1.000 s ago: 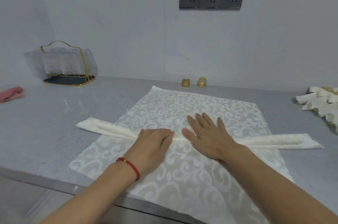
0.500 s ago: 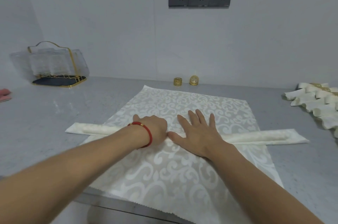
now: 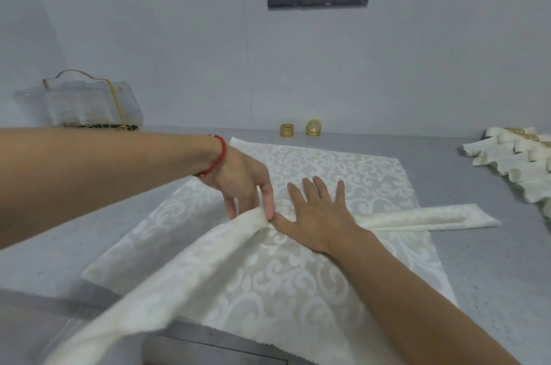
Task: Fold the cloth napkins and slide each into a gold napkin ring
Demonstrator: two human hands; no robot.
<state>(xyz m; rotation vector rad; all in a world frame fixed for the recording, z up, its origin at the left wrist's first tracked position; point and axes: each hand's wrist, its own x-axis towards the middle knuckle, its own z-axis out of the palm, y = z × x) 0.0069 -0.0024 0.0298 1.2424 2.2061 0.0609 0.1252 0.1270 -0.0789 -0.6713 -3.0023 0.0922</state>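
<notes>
Your left hand (image 3: 247, 182) pinches the napkin strip (image 3: 185, 272) at its middle on the patterned cloth (image 3: 298, 290); your right hand (image 3: 316, 212) lies flat, pinning it. Ease up and I'd guess the loose end flops off the counter (image 3: 492, 275). Nothing blocks the two gold rings (image 3: 287, 129) by the wall; finished napkins (image 3: 518, 162) far right.

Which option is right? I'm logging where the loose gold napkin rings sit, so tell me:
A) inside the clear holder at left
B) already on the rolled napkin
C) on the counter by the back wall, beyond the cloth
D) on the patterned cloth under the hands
C: both gold napkin rings stand on the grey counter at the wall, just past the far edge of the patterned cloth.
</notes>
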